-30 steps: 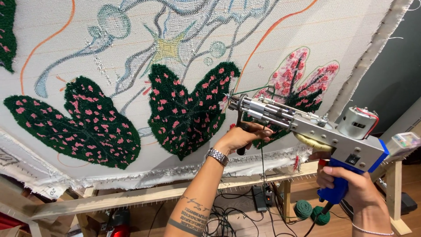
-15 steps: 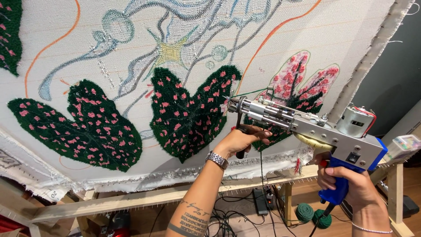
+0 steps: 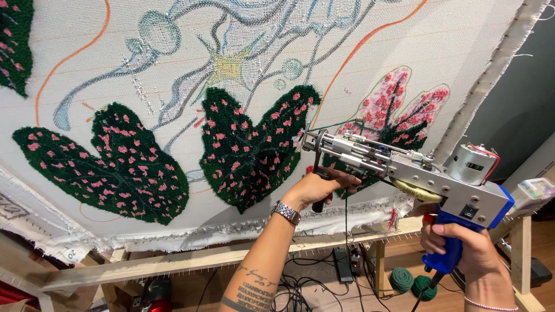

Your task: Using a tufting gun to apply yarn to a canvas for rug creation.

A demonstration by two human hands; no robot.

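Since the earlier frames almost nothing has shifted: both hands keep their grip and the tufting gun [image 3: 404, 173] sits in the same spot against the cloth, with only a slight drift of the view.

Left hand [image 3: 319, 188] is closed around the gun's black front handle, at about 6 o'clock below the metal nose, a steel watch [image 3: 286, 212] on its wrist. Right hand [image 3: 462, 254] is wrapped tight on the blue rear grip [image 3: 445, 245], at 4 o'clock in the view. From that grip the gun points toward 10 o'clock, its tip touching the backing cloth [image 3: 173, 34] at the right edge of the middle dark green leaf [image 3: 248, 153] with pink flecks. Another tufted leaf [image 3: 115, 167] lies at 9 o'clock, and a pink leaf [image 3: 399, 107] just above the gun at 1 o'clock. Below, at 6 o'clock, runs the wooden frame rail [image 3: 191, 263]; 2 green yarn cones [image 3: 411, 282] stand on the floor near 5 o'clock.
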